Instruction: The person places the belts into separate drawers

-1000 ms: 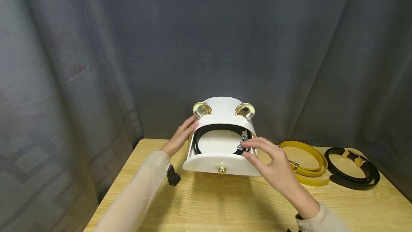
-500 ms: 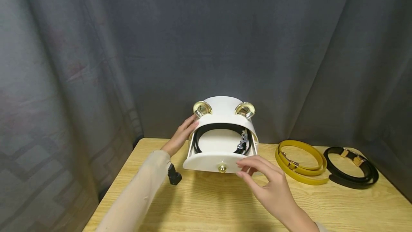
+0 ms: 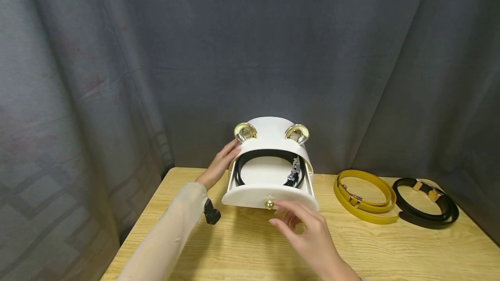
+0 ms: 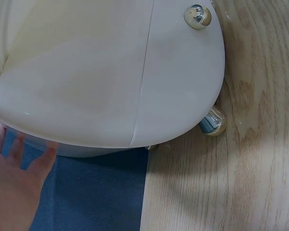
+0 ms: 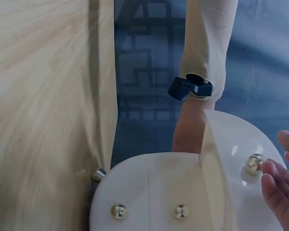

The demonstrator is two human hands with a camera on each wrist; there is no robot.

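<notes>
A white cabinet (image 3: 269, 135) with two gold ears stands on the table, its top drawer (image 3: 246, 196) pulled out. Inside the drawer lies a coiled black belt (image 3: 267, 154) with a silver buckle (image 3: 295, 169). My left hand (image 3: 218, 167) rests against the cabinet's left side with extended fingers; the left wrist view shows the fingertips along its edge. My right hand (image 3: 308, 235) is in front of the drawer, fingertips right at the gold knob (image 3: 269, 204) and thumb spread apart from the index finger. The right wrist view shows these fingers (image 5: 277, 180) beside the knob.
To the right on the wooden table (image 3: 250, 250) lie a coiled yellow belt (image 3: 367, 211) and a coiled black belt (image 3: 425, 218) with gold buckle parts. Lower gold knobs (image 5: 181, 211) and a gold foot (image 5: 98, 175) show on the cabinet. A grey curtain (image 3: 293, 55) hangs behind.
My right hand has left the belt's buckle in the drawer and moved down and left to the knob. My left hand has stayed at the cabinet's side.
</notes>
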